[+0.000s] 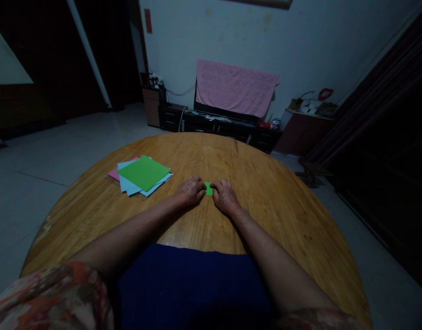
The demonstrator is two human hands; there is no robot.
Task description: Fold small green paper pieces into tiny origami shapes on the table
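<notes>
I have the left hand [191, 190] and right hand [226, 197] pinching the small green paper [208, 189], right of the paper stack [144, 172] on the surface [282, 206]; it seems partly folded, the stack's visible sheets unfolded.

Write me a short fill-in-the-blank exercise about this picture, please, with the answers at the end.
1. The small piece of paper between the left hand and right hand is coloured ____.
2. From the person's viewpoint, the pile of sheets lies to the ____ of both hands.
3. The cloth hanging near the wall is coloured ____.

Missing words: green; left; pink.
</notes>
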